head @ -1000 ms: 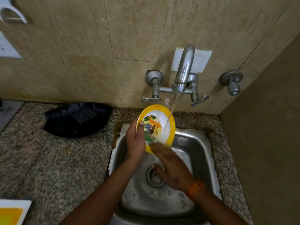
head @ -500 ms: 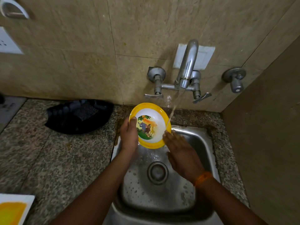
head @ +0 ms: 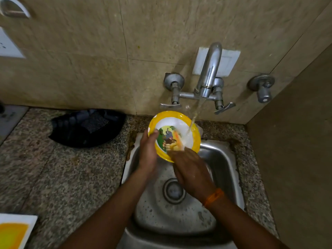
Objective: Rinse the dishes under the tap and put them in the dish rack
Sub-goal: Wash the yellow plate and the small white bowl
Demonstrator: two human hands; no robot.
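Left hand (head: 147, 153) grips wet yellow-rimmed bowl (head: 177, 131) by its rim, right hand (head: 191, 169) flat rubbing opposite edge; could slip into sink (head: 226, 169).

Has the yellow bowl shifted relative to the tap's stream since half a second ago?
Yes. The yellow bowl moved right under the tap; water now lands inside it.

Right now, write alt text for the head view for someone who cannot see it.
Over a steel sink, the left hand grips the rim of a yellow-rimmed bowl with a cartoon picture, held tilted under water running from a wall tap, while the right hand touches its lower edge. A black dish rack sits on the granite counter to the left.
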